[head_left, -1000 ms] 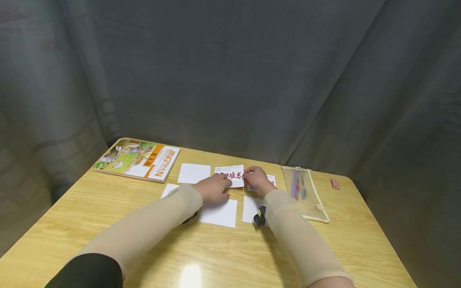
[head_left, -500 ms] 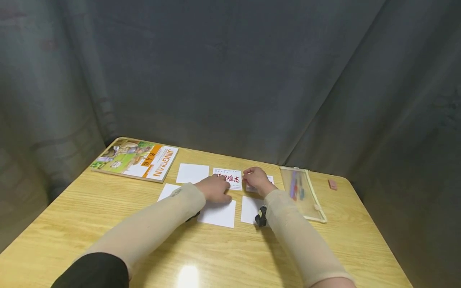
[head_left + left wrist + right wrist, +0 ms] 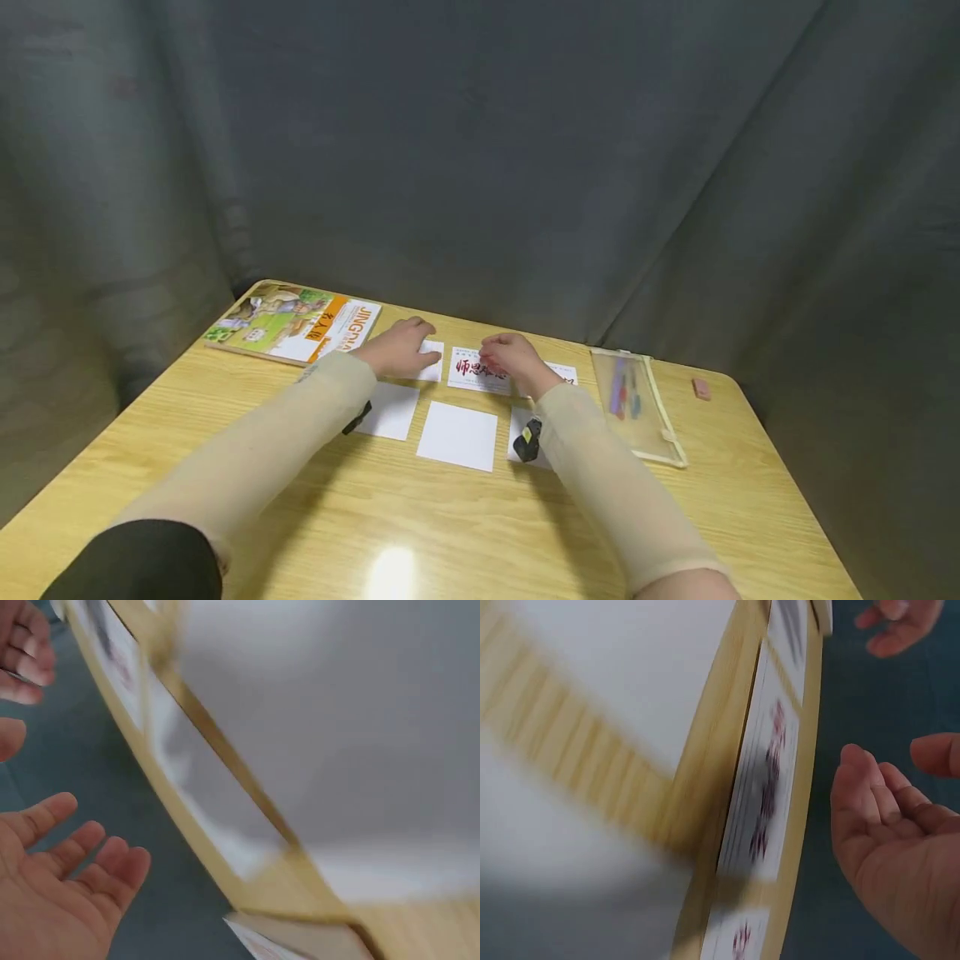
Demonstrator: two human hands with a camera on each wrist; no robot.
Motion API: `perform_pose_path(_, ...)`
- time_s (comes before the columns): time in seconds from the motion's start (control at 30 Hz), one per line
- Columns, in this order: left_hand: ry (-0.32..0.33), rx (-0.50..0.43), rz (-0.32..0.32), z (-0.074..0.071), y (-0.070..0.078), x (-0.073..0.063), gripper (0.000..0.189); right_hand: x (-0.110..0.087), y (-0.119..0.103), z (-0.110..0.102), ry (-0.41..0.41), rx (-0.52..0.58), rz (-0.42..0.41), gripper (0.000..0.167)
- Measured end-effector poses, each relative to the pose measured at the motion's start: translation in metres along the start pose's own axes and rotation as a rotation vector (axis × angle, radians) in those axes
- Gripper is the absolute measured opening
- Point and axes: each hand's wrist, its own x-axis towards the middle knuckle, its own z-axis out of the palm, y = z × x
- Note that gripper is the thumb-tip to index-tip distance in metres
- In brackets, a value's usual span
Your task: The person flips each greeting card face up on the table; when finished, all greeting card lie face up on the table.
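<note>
Over the blank white card [image 3: 431, 372] at the back left, my left hand [image 3: 401, 348] hovers with fingers spread. The left wrist view shows its palm and loosely bent fingers with nothing in them. A card with red characters [image 3: 467, 369] lies beside it in the back row. Above that card's right part is my right hand [image 3: 517, 362], its fingers relaxed and holding nothing in the right wrist view. A second printed card [image 3: 566, 375] sits to the right, partly hidden by that hand. Blank cards [image 3: 457, 437] form a front row; the rightmost is partly covered by the right wrist.
At the table's back left lies a book [image 3: 300, 325] with an orange and green cover. A clear zip pouch [image 3: 648, 425] of pens is on the right, with a pink eraser [image 3: 701, 388] beyond it. A dark curtain [image 3: 480, 167] hangs behind the table.
My left hand has left the printed card and moved left over the back-left blank card. My right hand has let go of the printed card's right edge and shifted left above it.
</note>
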Motion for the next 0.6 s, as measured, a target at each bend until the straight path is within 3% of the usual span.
perform_pose_path(0.13, -0.044, 0.039, -0.001, 0.002, -0.020, -0.008, 0.063, 0.004, -0.011, 0.016, -0.107, 0.086, -0.011, 0.044)
perform_pose_path(0.23, -0.085, 0.071, 0.021, 0.006, -0.026, -0.014, 0.065, 0.006, -0.017, 0.029, -0.151, 0.103, -0.003, 0.045)
perform_pose_path(0.43, -0.138, 0.103, 0.060, 0.007, -0.027, -0.021, 0.069, 0.012, -0.020, 0.048, -0.132, 0.107, 0.019, 0.038)
perform_pose_path(0.6, -0.176, 0.184, 0.086, 0.012, -0.041, -0.026, 0.063, 0.016, -0.018, 0.060, -0.108, 0.064, 0.029, 0.035)
